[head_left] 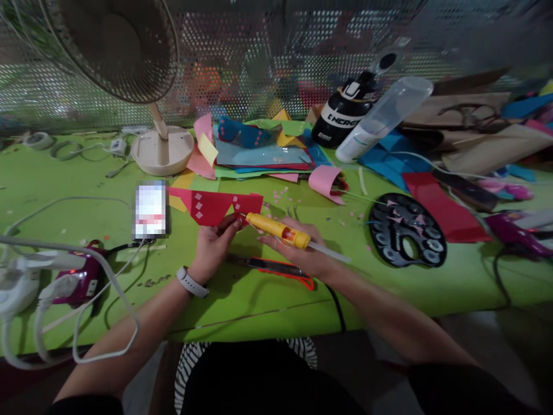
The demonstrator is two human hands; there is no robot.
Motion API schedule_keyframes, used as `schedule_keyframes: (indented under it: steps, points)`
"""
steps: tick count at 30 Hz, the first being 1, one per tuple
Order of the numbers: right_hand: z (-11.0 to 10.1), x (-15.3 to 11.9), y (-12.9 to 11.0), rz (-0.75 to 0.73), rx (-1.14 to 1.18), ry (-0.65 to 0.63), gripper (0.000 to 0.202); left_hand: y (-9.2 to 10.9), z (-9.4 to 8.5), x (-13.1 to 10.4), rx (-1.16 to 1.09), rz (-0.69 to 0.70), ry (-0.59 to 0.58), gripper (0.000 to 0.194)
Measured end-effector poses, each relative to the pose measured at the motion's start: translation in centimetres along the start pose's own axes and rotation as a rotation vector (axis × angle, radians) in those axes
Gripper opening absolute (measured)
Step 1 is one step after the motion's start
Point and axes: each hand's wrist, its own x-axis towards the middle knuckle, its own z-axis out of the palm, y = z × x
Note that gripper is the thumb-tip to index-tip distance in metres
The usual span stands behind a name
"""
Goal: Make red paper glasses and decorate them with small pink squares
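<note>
Green table [259, 300], backed by a perforated metal screen [268, 57]; littered with coloured paper scraps.

Item 1: red paper piece [211, 207], folded, with small pale diamond shapes on it. Lies at the table's middle, just beyond the left hand [211, 245], which pinches its near edge between thumb and fingers. A white watch [191, 282] is on that wrist.

Item 2: yellow glue gun [279, 229], pen-shaped, with a clear stick projecting from its rear. Grasped in the right hand [302, 253], fingers wrapped round the barrel; its tip points left and meets the red paper piece just beside the left thumb. Both hands are close together, nearly touching.

Item 3: red-edged cutter [276, 268], flat on the table directly under the right hand, apart from it.

Item 4: phone [150, 208], left of the red paper piece, near it.

Item 5: black palette [406, 236], right of the hands, well apart.

Item 6: fan [129, 52] on a cream base, far left.

Item 7: stack of paper sheets [263, 155], behind the red paper piece.

Item 8: black bottle [345, 115] and clear tube [384, 118], far right of centre.
</note>
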Motion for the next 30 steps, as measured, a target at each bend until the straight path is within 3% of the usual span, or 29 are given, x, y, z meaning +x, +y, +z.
schedule_keyframes:
  steps: [4, 8, 11, 16, 19, 22, 26, 29, 30]
  points:
    - [-1.1, -0.2, -0.5, -0.07, -0.16, -0.001, 0.033, 0.0, -0.1, 0.1, 0.068, 0.04, 0.015, 0.02]
    - [-4.0, -1.1, 0.5, -0.086, -0.416, 0.044, 0.03, -0.5, -0.2, 0.5, -0.009, 0.029, 0.061, 0.021]
    - [-7.7, -2.7, 3.3, -0.004, -0.535, 0.103, 0.033, -0.7, -0.4, 1.0, -0.076, 0.024, 0.091, 0.025]
    - [-14.6, -6.9, 9.7, 0.338, -0.779, 0.214, 0.043, -1.0, -0.7, 2.0, -0.144, 0.044, 0.086, 0.033]
    - [-17.3, -9.1, 13.0, 0.471, -0.857, 0.233, 0.045, -1.0, -0.6, 2.2, -0.156, 0.057, 0.091, 0.032]
    - [-19.0, -10.3, 14.7, 0.512, -0.821, 0.204, 0.044, -0.9, -0.6, 2.3, -0.178, 0.075, 0.097, 0.04]
    - [-19.1, -9.7, 12.9, 0.475, -0.826, 0.265, 0.034, -1.0, -0.8, 2.5, -0.198, 0.08, 0.1, 0.041]
    - [-15.6, -7.7, 9.2, 0.38, -0.83, 0.473, 0.031, -1.1, -0.9, 2.6, -0.192, 0.083, 0.091, 0.04]
    - [-13.8, -6.9, 7.8, 0.368, -0.769, 0.465, 0.032, -1.0, -0.8, 2.6, -0.186, 0.08, 0.093, 0.04]
